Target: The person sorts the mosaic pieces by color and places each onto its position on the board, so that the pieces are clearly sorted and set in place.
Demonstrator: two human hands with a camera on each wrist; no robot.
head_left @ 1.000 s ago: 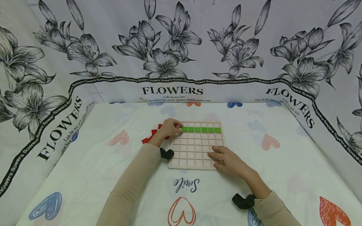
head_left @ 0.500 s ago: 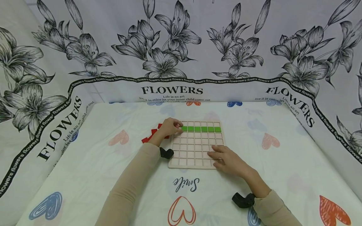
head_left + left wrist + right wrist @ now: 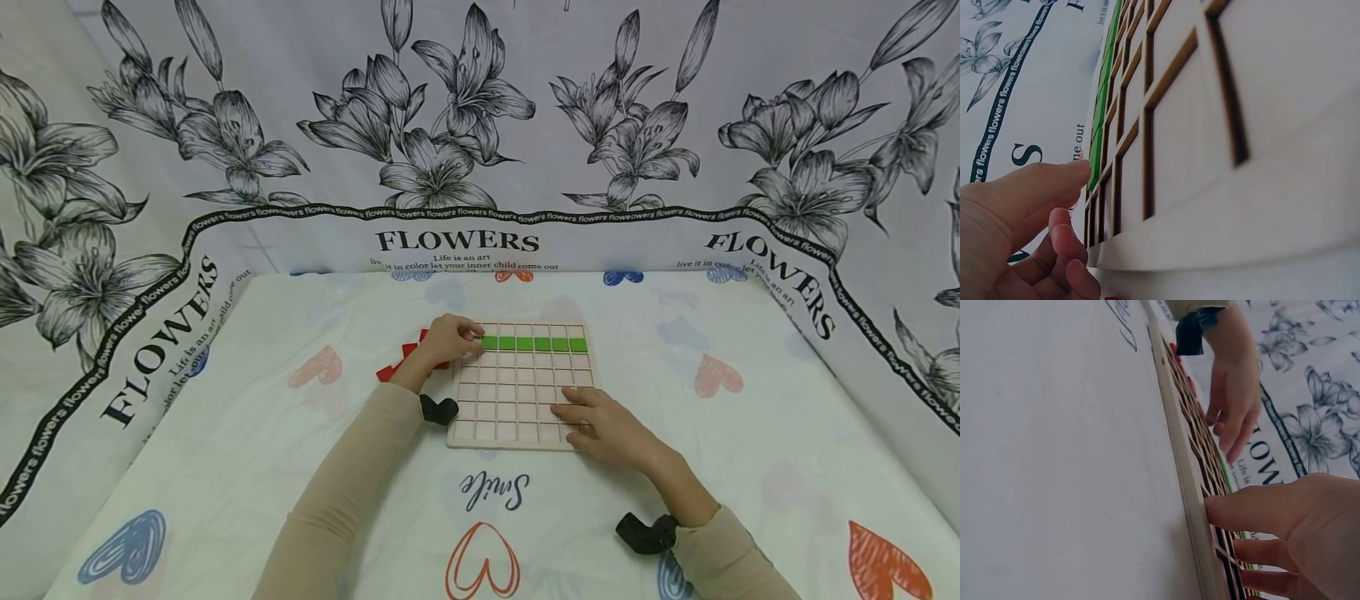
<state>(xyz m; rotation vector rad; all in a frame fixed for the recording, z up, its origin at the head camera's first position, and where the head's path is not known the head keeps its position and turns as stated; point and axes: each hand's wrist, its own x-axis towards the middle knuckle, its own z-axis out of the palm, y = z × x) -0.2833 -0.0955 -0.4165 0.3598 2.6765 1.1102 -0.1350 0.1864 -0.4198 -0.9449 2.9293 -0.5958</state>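
Note:
A pale wooden board (image 3: 506, 408) divided into square cells lies on the cloth. Green square tiles (image 3: 534, 344) fill much of one row near its far side. At that row's left end is my left hand (image 3: 448, 337), its thumb and fingertips by the end green tile (image 3: 1094, 164). The thumb tip meets that tile's edge in the left wrist view; the hand covers the cells under it. My right hand (image 3: 611, 427) rests on the board's near right corner, fingers spread and loosely bent, with nothing held. Its thumb touches the rim in the right wrist view.
Several red square tiles (image 3: 408, 350) lie loose just left of the board, partly behind the left hand. A white cloth (image 3: 262, 467) printed with hearts covers the table. A flower-printed curtain (image 3: 480, 142) hangs behind it. Black bands (image 3: 647, 533) sit at both wrists.
My left wrist has shifted very slightly to the left, its fingertips still at the row's end. The right hand, board and tiles stay in place.

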